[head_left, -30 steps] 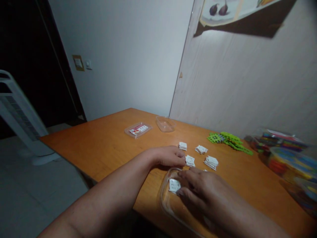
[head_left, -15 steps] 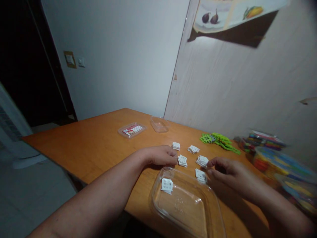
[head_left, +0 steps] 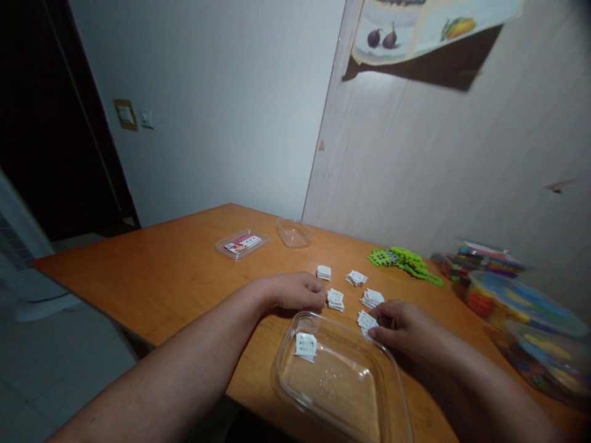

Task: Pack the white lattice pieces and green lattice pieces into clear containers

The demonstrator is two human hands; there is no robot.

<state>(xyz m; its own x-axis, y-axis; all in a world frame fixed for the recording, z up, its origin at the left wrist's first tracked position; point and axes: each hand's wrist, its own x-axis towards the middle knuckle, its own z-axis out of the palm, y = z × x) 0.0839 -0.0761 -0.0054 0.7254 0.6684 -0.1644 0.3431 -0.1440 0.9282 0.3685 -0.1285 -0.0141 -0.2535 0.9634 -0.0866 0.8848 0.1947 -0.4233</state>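
Small stacks of white printed paper squares lie on the table behind a clear plastic tray (head_left: 332,406). My right hand (head_left: 401,323) has its thumb and fingers at the nearest right stack (head_left: 367,321), pinching its right side beside the tray's far rim. Just behind is another stack (head_left: 372,299). My left hand (head_left: 298,291) rests curled on the table, next to a stack (head_left: 335,299); its inside is hidden. Farther back are two more stacks, a left one (head_left: 324,272) and a right one (head_left: 357,278). One stack (head_left: 305,347) sits in the tray's far left corner.
A clear lid with a label (head_left: 242,244) and a clear container (head_left: 294,234) stand at the back of the wooden table (head_left: 152,258). Green plastic pieces (head_left: 406,263) lie by the wall. Round tubs (head_left: 521,301) and stacked packages (head_left: 489,258) fill the right side.
My right hand has moved nearer, from the middle right stack to the nearest right stack. My left hand stays in place. The view has shifted slightly.
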